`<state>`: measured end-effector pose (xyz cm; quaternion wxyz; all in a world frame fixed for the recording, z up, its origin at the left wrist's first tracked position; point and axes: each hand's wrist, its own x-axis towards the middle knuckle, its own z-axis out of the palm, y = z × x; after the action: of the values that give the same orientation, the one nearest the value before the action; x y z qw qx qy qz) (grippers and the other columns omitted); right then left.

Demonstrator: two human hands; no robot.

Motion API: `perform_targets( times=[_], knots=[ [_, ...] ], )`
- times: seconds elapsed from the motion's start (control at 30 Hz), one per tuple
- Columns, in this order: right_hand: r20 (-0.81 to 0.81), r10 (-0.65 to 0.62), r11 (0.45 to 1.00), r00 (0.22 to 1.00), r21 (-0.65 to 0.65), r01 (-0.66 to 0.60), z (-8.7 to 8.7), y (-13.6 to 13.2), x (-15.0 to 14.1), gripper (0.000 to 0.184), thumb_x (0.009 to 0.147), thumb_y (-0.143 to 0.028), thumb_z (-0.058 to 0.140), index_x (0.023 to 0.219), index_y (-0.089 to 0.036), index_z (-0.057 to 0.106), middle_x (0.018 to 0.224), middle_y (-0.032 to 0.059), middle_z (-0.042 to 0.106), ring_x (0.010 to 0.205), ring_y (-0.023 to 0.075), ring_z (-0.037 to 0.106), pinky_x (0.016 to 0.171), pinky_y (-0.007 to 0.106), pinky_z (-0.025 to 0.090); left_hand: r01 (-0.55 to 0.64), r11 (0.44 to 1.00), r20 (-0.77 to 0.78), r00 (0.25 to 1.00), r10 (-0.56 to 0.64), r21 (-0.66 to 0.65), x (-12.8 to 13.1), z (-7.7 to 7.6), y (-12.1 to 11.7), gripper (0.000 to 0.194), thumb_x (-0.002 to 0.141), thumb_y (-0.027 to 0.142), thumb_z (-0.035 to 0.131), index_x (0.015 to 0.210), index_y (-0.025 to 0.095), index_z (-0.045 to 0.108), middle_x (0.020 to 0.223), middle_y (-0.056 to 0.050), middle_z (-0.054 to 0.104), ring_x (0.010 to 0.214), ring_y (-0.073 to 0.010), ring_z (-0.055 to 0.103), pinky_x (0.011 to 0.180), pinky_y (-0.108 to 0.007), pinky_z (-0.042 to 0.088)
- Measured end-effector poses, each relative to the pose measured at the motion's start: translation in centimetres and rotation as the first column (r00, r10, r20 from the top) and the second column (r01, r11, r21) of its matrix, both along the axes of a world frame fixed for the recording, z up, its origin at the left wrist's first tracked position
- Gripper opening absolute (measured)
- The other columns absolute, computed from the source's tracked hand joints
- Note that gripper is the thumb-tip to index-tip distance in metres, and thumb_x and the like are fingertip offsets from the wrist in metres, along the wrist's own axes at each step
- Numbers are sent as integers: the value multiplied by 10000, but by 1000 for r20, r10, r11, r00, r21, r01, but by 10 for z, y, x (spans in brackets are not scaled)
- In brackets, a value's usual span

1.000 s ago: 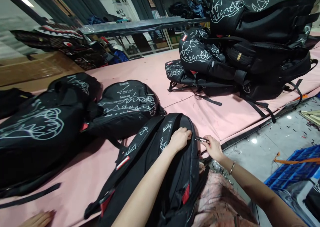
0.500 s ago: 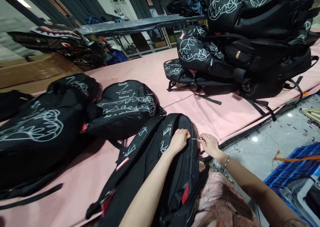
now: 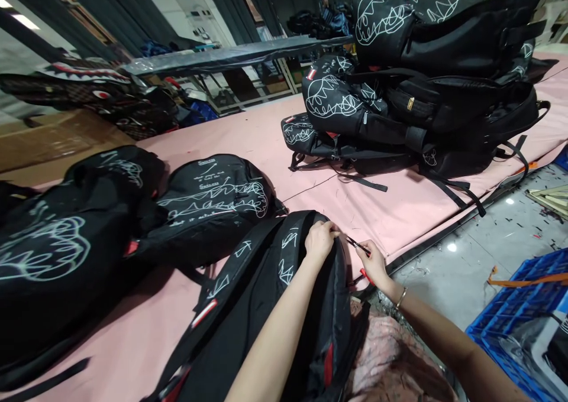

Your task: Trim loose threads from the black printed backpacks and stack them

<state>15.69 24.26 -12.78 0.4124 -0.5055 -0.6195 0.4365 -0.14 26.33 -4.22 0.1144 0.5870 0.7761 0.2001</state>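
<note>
A black backpack (image 3: 261,307) with white scribble print and red tabs lies straps-up on the pink table (image 3: 390,207) right in front of me. My left hand (image 3: 320,240) is closed, pinching the fabric at the backpack's top edge. My right hand (image 3: 375,264) is closed round small metal thread snips (image 3: 357,246), whose tip points at the spot my left hand pinches. A bracelet sits on my right wrist.
Two more black printed backpacks (image 3: 213,204) lie to the left. A tall pile of backpacks (image 3: 421,77) stands at the back right. A blue plastic crate (image 3: 523,319) sits on the grey floor at the right. Pink cloth covers my lap.
The view has shifted a little right and down. My right hand with the snips has tilted and drawn slightly back from my left hand. The other hand at bottom left is out of view.
</note>
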Motion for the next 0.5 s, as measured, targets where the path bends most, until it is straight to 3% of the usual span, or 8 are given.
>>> perform_targets(
  times=[0.2, 0.33, 0.5],
  knots=[
    [73, 16, 1000, 997, 9, -16, 4, 0, -9, 191, 838, -374, 465, 888, -224, 571, 798, -7, 662, 725, 166, 610, 634, 248, 428, -23, 999, 71, 997, 20, 49, -8, -7, -6, 90, 759, 206, 538, 678, 205, 576, 720, -19, 589, 759, -178, 566, 689, -256, 404],
    [120, 43, 998, 992, 36, -48, 10, 1, -17, 154, 835, -339, 486, 899, -233, 578, 815, -8, 667, 743, 170, 611, 640, 241, 410, -127, 989, 147, 983, 114, 82, -16, -8, -10, 124, 787, 257, 463, 710, 206, 547, 656, 6, 592, 627, -156, 559, 639, -247, 402],
    [140, 77, 994, 987, 67, -87, 17, 7, -25, 129, 839, -300, 486, 902, -236, 579, 869, -1, 668, 792, 169, 606, 669, 235, 404, -164, 982, 229, 964, 138, 97, -18, -10, -12, 146, 756, 313, 468, 676, 214, 539, 633, 19, 594, 606, -153, 556, 626, -244, 394]
  ],
)
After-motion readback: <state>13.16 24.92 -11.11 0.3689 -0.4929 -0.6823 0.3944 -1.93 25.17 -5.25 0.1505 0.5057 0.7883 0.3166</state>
